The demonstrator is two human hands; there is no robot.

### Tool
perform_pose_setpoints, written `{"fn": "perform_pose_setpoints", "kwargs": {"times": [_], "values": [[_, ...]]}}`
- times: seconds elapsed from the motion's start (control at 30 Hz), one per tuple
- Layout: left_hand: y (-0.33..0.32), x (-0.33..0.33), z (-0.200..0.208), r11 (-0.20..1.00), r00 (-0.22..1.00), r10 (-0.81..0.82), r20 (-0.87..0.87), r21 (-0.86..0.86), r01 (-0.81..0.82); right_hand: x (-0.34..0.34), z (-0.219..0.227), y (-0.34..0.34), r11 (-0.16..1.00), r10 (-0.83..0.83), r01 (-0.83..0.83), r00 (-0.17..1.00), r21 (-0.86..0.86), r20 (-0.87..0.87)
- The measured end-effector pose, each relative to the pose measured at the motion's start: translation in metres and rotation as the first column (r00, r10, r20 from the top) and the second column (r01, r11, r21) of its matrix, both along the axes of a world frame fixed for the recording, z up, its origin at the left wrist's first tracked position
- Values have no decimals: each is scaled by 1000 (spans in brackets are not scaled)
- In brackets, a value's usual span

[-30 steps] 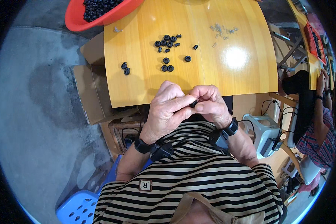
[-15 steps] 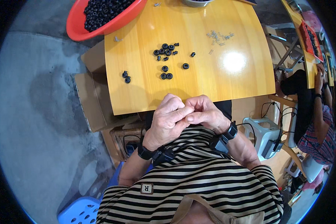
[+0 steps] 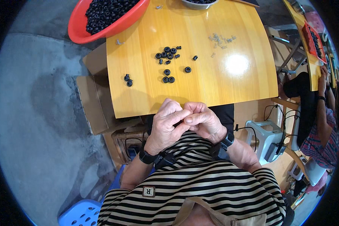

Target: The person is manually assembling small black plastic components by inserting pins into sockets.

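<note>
My left hand (image 3: 166, 125) and my right hand (image 3: 205, 121) meet just off the near edge of the wooden table (image 3: 139, 98). Both are closed, fingertips pinched together against each other. Whatever sits between the fingers is hidden. Beyond them on the tabletop is a loose group of black rubber-like rings (image 3: 163, 55) with small black spool-shaped pieces (image 3: 177, 56) among them. Closer to me lie a pair of touching rings (image 3: 168, 80) and a single ring (image 3: 188, 69). Toward the left, two black pieces (image 3: 128, 80) each look like a ring with a small part attached.
A red basin (image 3: 77, 28) heaped with black parts overhangs the far left corner. Small clear pieces (image 3: 219, 40) are scattered far right, near a metal bowl (image 3: 199, 5). Cardboard boxes (image 3: 96, 94) stand left, a pale plastic stool (image 3: 263, 132) right. Another person's arm (image 3: 321, 109) shows at far right.
My joined hands have shifted slightly left, still pinched together. The table and everything on it appear slightly lower in the picture. The parts keep their arrangement.
</note>
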State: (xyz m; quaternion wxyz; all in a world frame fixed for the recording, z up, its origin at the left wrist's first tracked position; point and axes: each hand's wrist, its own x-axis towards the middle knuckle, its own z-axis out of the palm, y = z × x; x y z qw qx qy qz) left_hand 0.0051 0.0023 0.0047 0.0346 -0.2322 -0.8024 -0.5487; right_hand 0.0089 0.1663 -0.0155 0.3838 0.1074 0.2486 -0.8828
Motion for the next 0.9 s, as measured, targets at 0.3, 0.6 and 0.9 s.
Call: {"fn": "perform_pose_setpoints", "kwargs": {"times": [0.3, 0.6, 0.9], "values": [[-7, -4, -1, 995, 998, -58, 15, 82, 57, -6, -1, 4, 990, 133, -133, 991, -35, -15], [-8, -2, 4, 997, 996, -80, 43, 14, 80, -11, -5, 6, 987, 161, -159, 980, 27, -120], [-7, 0, 1, 1000, 999, -4, 48, 19, 3, -2, -1, -4, 1000, -16, 15, 998, -15, -58]]}}
